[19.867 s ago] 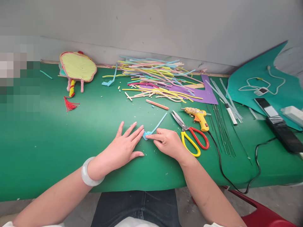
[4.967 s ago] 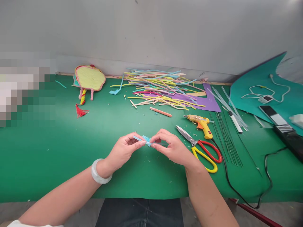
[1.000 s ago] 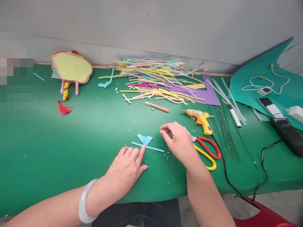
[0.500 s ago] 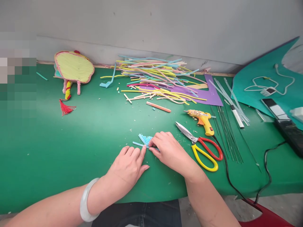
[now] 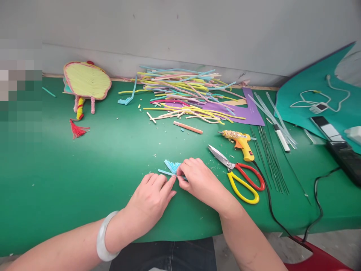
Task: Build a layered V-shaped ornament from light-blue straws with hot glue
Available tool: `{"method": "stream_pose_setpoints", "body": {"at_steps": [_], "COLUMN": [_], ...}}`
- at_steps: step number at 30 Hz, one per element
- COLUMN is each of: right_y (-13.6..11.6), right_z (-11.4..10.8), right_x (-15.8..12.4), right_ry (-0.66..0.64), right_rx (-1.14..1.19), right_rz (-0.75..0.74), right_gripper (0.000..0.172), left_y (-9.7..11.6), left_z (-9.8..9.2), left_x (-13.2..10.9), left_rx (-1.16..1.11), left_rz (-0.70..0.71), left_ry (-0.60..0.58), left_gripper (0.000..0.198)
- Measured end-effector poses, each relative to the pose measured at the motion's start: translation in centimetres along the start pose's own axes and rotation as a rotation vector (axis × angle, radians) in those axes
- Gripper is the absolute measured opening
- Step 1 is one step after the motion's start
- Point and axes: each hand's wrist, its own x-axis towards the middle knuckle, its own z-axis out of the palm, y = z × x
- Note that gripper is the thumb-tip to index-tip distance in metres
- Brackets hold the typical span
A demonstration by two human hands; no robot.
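A small fan-shaped piece of light blue chenille stems point(image 5: 171, 166) lies on the green tabletop, its right side hidden behind my fingers. Along its lower edge runs a straight blue chenille stem point(image 5: 165, 172). My right hand point(image 5: 196, 178) pinches at the right side of the piece where the stem meets it. With its index fingertip, my left hand point(image 5: 152, 197) presses on the stem near the middle; its thumb stays apart below. Scissors point(image 5: 232, 165) with one red and one yellow handle lie slightly open right of my right hand. A yellow glue gun point(image 5: 239, 143) rests behind them.
Behind lies a pile of coloured chenille stems point(image 5: 183, 84) on purple sheet point(image 5: 251, 116). A yellow-green fan-shaped craft point(image 5: 88, 81) with a red tassel stands back left. Thin wires point(image 5: 272, 162), a marker point(image 5: 282, 138) and a black cord point(image 5: 270, 210) lie at right.
My left thumb has drawn in closer to the index finger, and that fingertip has shifted slightly right along the stem. My right hand stays at the blue piece.
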Motion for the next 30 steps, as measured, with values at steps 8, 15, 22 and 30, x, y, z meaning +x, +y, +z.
{"method": "stream_pose_setpoints", "body": {"at_steps": [8, 15, 22, 30], "right_y": [-1.0, -1.6, -1.8, -1.6], "right_z": [-0.8, -0.8, 0.2, 0.8], "right_x": [-0.2, -0.2, 0.7, 1.1], "right_ry": [0.208, 0.110, 0.083, 0.112], "right_rx": [0.472, 0.861, 1.429, 1.326], "right_rz": [-0.005, 0.072, 0.220, 0.157], "right_gripper": [0.010, 0.017, 0.020, 0.015], "left_y": [-0.3, -1.0, -1.4, -1.1], "left_z": [-1.4, -1.6, -1.7, -1.8], "left_x": [1.1, 2.0, 2.2, 2.1], "left_rx": [-1.104, -1.616, -1.830, -1.676], "left_rz": [-0.694, -0.956, -0.957, -0.930], "left_ry": [0.126, 0.238, 0.237, 0.244], "left_gripper": [0.020, 0.028, 0.028, 0.034]}}
